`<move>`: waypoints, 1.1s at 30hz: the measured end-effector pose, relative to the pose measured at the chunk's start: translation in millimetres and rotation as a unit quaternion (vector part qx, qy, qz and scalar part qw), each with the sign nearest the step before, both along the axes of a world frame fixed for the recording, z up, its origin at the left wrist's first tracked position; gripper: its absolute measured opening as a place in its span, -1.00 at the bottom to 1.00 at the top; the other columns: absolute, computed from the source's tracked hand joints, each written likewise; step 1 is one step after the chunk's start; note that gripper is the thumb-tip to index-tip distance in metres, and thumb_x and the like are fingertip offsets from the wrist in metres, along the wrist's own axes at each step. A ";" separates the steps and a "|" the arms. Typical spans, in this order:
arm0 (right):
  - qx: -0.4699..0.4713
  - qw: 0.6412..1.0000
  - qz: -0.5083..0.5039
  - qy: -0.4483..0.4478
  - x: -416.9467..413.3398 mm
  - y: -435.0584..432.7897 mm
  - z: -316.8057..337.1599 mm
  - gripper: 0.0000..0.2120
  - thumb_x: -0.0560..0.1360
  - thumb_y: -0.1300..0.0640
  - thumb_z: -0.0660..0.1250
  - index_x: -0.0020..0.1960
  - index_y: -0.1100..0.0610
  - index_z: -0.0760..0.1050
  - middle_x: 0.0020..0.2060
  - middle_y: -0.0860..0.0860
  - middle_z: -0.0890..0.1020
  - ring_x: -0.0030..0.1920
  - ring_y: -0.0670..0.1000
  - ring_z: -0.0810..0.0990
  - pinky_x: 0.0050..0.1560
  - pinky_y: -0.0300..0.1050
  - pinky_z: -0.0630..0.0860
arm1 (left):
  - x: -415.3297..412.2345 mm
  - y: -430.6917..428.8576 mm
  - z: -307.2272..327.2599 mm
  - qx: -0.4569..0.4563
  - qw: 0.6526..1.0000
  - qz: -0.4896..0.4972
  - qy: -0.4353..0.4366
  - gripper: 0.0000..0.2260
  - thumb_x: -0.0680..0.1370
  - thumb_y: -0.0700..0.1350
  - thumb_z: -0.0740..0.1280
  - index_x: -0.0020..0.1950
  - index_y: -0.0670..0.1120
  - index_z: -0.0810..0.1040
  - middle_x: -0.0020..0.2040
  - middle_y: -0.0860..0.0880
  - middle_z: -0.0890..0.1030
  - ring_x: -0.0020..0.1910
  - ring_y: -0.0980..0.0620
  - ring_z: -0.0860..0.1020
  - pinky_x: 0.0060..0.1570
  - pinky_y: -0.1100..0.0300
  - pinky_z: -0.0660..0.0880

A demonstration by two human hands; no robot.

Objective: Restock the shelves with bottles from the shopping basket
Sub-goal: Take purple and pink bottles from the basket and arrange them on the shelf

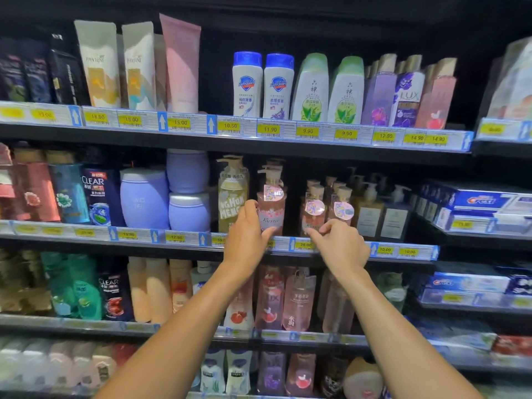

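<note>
A pink pump bottle [272,201] with a round sticker stands upright at the front of the second shelf [331,246]. My left hand [247,234] grips its lower part, fingers on its left side and thumb at its base. My right hand [339,244] is just to the right, its fingertips touching the base of a second pink pump bottle [313,210], fingers loosely curled, holding nothing. A third matching bottle [342,207] stands beside that. The shopping basket is out of view.
A yellow-green pump bottle [231,197] stands left of the held bottle, lilac jars [145,198] further left. Beige pump bottles [370,210] stand to the right. The shelf above [259,131] carries white and purple bottles; lower shelves hold pink bottles [270,298]. Toothpaste boxes [475,201] fill the right bay.
</note>
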State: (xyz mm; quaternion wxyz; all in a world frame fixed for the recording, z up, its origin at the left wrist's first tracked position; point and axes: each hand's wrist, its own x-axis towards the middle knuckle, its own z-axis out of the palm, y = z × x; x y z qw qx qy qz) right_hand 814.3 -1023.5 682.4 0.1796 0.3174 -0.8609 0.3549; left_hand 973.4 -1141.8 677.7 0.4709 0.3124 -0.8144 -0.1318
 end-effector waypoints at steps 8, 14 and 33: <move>0.005 1.000 0.005 -0.008 -2.3 0.7 3.1 -0.69 0.49 -0.31 0.38 -0.15 -0.07 0.59 -0.29 -0.12 0.57 -0.23 0.00 0.48 -0.19 -0.07 0.40 | -0.8 1.5 2.6 0.015 1.000 -0.014 -0.006 -0.53 0.55 0.00 0.50 0.31 -0.04 0.32 0.26 -0.09 0.54 0.17 -0.09 0.61 -0.02 0.16 0.50; 0.002 1.000 0.023 -0.003 -2.4 5.3 2.7 -0.73 0.50 -0.31 0.37 -0.08 -0.11 0.56 -0.25 -0.14 0.60 -0.22 -0.04 0.50 -0.20 -0.09 0.40 | 3.0 4.1 -2.2 0.018 0.999 -0.031 0.024 -0.57 0.54 0.01 0.50 0.26 -0.04 0.36 0.20 -0.01 0.53 0.10 0.05 0.56 0.00 0.24 0.51; -0.043 0.998 0.013 0.042 -54.0 23.1 -18.9 -0.47 0.50 -0.28 0.37 0.36 -0.03 0.45 0.22 -0.07 0.61 0.24 0.03 0.57 0.18 0.09 0.40 | -62.9 50.7 -12.9 -0.026 0.992 -0.102 -0.069 -0.45 0.65 -0.11 0.36 0.60 -0.07 0.26 0.53 -0.01 0.36 0.48 0.03 0.39 0.40 0.19 0.35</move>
